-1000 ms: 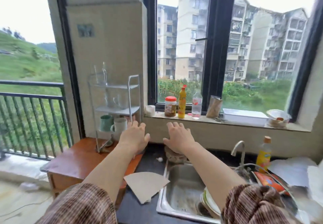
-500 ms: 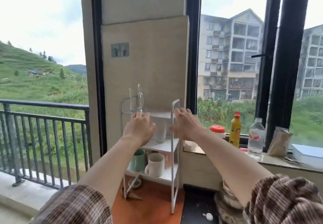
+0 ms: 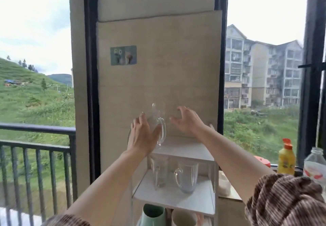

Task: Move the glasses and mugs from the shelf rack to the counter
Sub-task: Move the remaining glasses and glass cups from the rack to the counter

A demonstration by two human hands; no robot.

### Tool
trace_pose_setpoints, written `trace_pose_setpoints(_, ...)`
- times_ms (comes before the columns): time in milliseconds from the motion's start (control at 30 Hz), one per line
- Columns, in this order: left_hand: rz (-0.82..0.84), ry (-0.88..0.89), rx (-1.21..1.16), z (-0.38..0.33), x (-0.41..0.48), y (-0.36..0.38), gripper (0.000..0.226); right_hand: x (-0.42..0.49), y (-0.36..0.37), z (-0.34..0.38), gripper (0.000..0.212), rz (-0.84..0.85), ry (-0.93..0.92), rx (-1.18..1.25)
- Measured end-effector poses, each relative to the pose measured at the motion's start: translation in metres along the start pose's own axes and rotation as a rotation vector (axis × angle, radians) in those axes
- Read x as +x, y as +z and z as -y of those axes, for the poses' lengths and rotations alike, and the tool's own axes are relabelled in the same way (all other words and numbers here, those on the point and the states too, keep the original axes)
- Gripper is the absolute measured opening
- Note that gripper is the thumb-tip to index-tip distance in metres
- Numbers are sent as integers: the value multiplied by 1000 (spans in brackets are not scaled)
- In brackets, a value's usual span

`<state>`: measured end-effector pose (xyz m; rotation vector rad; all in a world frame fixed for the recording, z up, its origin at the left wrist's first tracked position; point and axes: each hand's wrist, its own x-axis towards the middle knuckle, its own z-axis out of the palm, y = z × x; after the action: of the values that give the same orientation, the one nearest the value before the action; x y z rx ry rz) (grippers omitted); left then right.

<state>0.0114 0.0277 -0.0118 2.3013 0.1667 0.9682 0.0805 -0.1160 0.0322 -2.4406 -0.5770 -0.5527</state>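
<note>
Head | glass mug (image 3: 159,114) between left hand (image 3: 142,137) and right hand (image 3: 187,122); ungripped

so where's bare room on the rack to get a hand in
Top shelf is bare right of the glass mug. Middle shelf has a free front strip before the narrow glass and wide glass. Bottom is crowded: green mug beside white mug.
</note>
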Motion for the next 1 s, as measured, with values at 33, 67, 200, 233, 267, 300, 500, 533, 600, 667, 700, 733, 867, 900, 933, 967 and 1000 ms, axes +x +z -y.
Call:
trace_pose_setpoints(33, 5, -3, -11, 4, 9, 3, 80, 14, 6, 1, 58, -2, 24, 38)
trace_pose_setpoints(67, 12, -13, -22, 7, 16, 7, 87, 27, 12, 2, 57, -5, 48, 84)
trace_pose_setpoints(200, 49, -45, 10, 13, 31, 18, 118, 71, 33, 3, 60, -38, 136, 303)
trace_pose_setpoints(233, 62, -36, 37, 13, 32, 20, 123, 80, 38, 3, 60, -35, 167, 360)
trace_pose_setpoints(267, 72, -30, 52, 13, 32, 23, 126, 87, 42, 4, 56, -28, 191, 426)
trace_pose_setpoints(300, 74, -32, 48, 13, 33, 25, 129, 93, 46, 4, 47, -22, 210, 479)
trace_pose_setpoints(500, 149, -41, -9, 8, 37, 26, 118, 106, 62, 2, 42, 98, 238, 704)
trace_pose_setpoints(533, 159, -47, -12, 7, 38, 24, 116, 106, 63, 2, 44, 137, 229, 719)
trace_pose_setpoints(600, 169, -54, -31, 8, 39, 21, 113, 106, 64, 2, 57, 184, 231, 725)
trace_pose_setpoints(667, 152, -19, -32, 10, 39, 17, 103, 108, 65, 2, 73, 191, 254, 741)
trace_pose_setpoints(700, 133, -4, -40, 11, 37, 15, 97, 108, 64, 3, 76, 191, 263, 749)
trace_pose_setpoints(733, 119, 0, -60, 13, 35, 13, 96, 109, 65, 2, 76, 185, 273, 756)
trace_pose_setpoints(867, 36, -51, -186, 17, 27, 7, 65, 105, 61, 4, 66, 161, 294, 780)
trace_pose_setpoints(900, 14, -60, -195, 18, 27, 6, 52, 103, 60, 4, 63, 146, 299, 787)
trace_pose_setpoints(933, 0, -58, -195, 20, 27, 7, 42, 103, 60, 2, 60, 125, 305, 797)
trace_pose_setpoints(967, -2, -48, -193, 23, 28, 7, 33, 100, 58, 2, 58, 101, 315, 804)
trace_pose_setpoints(1000, -2, -29, -194, 24, 27, 7, 30, 97, 56, 0, 56, 79, 323, 815)
